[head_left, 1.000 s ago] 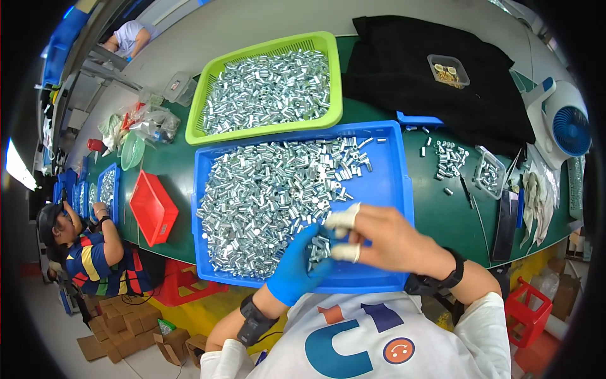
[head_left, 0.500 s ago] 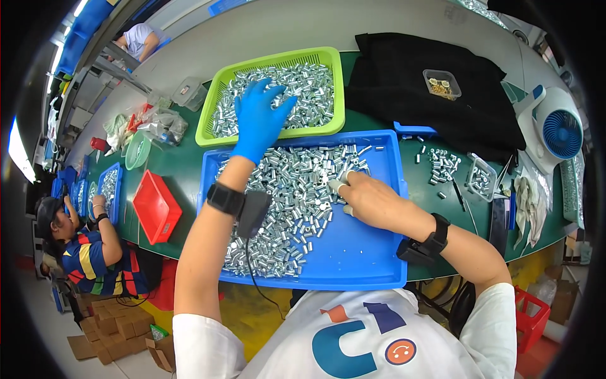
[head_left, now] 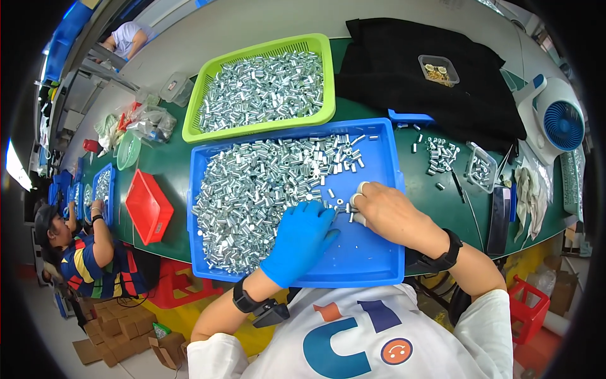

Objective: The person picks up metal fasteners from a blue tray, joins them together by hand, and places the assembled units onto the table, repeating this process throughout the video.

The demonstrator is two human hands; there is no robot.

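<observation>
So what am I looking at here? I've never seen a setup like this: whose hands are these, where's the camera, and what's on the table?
There's no robot. A person wears a wide fisheye camera on their head, looking down, so straight edges bend near the rim and left is their left.

The left hand wears a blue glove and lies over the edge of a pile of small metal cylinders. The right hand has pale fingertip covers and is beside a few loose ones. Whether either grips a piece is hard to tell.

On the green table, a blue tray holds that pile; behind it stands a green basket with more. A red tray is to the left.
</observation>
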